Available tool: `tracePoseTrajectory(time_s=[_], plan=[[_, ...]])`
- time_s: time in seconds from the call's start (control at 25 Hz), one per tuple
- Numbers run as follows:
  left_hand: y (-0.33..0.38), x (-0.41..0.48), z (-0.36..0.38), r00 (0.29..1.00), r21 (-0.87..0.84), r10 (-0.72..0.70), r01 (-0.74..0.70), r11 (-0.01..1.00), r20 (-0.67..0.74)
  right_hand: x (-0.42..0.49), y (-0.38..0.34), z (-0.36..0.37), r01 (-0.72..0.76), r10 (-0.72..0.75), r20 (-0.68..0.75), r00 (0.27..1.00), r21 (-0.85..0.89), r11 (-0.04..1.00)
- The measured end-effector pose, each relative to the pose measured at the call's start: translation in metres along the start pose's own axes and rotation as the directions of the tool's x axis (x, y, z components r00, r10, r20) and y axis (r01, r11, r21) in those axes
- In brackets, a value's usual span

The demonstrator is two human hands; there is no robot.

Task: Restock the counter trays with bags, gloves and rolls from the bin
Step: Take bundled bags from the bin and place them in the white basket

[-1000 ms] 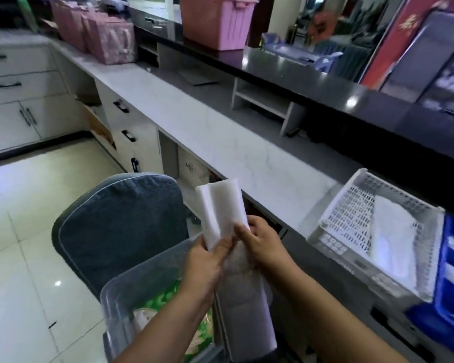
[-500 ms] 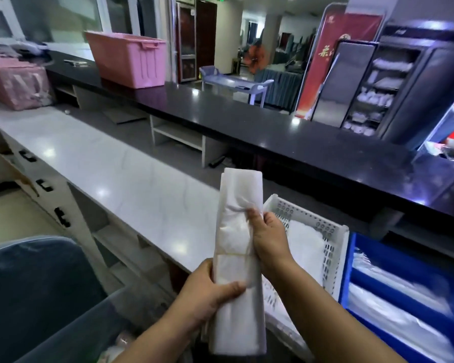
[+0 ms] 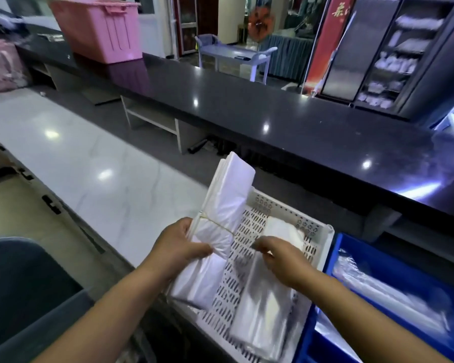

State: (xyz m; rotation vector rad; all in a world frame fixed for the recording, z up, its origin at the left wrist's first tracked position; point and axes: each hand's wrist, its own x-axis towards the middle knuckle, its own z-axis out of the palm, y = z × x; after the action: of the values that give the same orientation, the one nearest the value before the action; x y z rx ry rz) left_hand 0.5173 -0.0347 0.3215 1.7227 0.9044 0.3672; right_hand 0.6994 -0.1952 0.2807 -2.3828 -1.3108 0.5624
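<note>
My left hand (image 3: 178, 247) grips a flat bundle of white plastic bags (image 3: 226, 203) tied with a thin rubber band. The bundle is tilted and lies over the left edge of the white perforated tray (image 3: 286, 208). Inside that tray lies a stack of clear bags (image 3: 262, 310). My right hand (image 3: 283, 258) is on top of this stack with loosely curled fingers, apart from the bundle, and nothing shows in its grasp. The translucent bin's rim (image 3: 63, 315) shows at the lower left, its contents hidden.
A blue tray (image 3: 333, 258) with clear plastic bags (image 3: 391, 297) touches the white tray's right side. The white marble counter (image 3: 76, 158) stretches away to the left. Behind it runs a raised black counter (image 3: 273, 113) carrying a pink bin (image 3: 97, 27). A dark padded chair (image 3: 16, 279) stands at my left.
The bundle came up from the bin and over to the white tray, now tilted onto its left edge. My right hand let go of it and moved right over the stack in the tray.
</note>
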Motion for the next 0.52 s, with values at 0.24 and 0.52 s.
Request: tracePoseTrajectory(time_s=[0.24, 0.52], plan=[[-0.011, 0.019, 0.017, 0.997, 0.236, -0.026, 0.007, 0.972, 0.078, 0.003, 0.015, 0.013, 0.481, -0.425, 0.237, 0.874, -0.549, 0.684], [-0.016, 0.034, 0.044, 0.964, 0.552, -0.048, -0.109, 0.827, 0.263, -0.016, 0.021, -0.012, 0.376, -0.382, 0.119, 0.916, -0.582, 0.721]])
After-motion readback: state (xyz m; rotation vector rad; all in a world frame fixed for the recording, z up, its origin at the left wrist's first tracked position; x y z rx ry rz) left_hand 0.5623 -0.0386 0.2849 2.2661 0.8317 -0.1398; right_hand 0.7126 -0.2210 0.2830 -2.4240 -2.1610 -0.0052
